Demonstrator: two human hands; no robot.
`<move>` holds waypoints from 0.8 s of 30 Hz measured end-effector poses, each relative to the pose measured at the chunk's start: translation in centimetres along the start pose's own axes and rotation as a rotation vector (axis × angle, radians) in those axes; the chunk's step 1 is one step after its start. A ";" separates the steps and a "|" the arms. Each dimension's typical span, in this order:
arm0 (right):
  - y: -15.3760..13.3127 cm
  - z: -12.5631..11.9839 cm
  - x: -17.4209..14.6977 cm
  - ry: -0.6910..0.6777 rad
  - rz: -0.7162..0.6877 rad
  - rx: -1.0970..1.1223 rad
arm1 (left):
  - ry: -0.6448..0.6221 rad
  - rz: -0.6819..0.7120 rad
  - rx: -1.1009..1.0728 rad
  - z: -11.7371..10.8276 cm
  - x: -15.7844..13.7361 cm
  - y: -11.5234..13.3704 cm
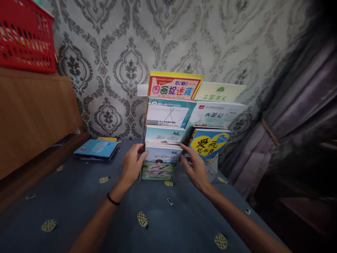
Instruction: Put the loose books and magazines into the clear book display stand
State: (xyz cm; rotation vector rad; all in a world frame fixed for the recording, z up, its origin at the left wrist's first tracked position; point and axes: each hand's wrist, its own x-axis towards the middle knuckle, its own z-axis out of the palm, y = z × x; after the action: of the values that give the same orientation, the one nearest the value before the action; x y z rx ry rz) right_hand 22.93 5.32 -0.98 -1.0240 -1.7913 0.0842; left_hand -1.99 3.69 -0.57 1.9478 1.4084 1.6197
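A book with an illustrated figure in a green landscape stands upright at the front of the left column of a tiered book rack. My left hand grips its left edge near the top, and my right hand has thumb and fingers at its upper right corner. Right behind it rises a pale blue book. Farther back are a white-covered book and a tall yellow-and-red book. Beside my right hand, a blue book with a yellow heart fills the right column's front.
Two more books, one white and one pale green, stand in the right column. A small stack of books lies at left on the dark blue patterned cloth. A wooden cabinet carries a red basket. Curtains hang at right.
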 end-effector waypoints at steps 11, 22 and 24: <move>-1.5 -0.3 0.3 -0.024 0.036 -0.070 | -0.001 0.078 0.082 0.1 -0.1 -0.9; -1.1 0.2 -1.3 0.019 0.093 -0.032 | -0.145 0.069 0.012 -1.9 0.0 -2.5; -1.1 0.3 -1.5 0.020 0.101 -0.006 | -0.141 0.022 -0.010 -2.6 0.1 -3.9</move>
State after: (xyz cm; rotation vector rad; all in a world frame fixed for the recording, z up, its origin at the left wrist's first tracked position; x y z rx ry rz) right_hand 22.19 3.73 -1.70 -1.1152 -1.7226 0.1306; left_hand -6.17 4.81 -2.29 2.0354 1.3267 1.4636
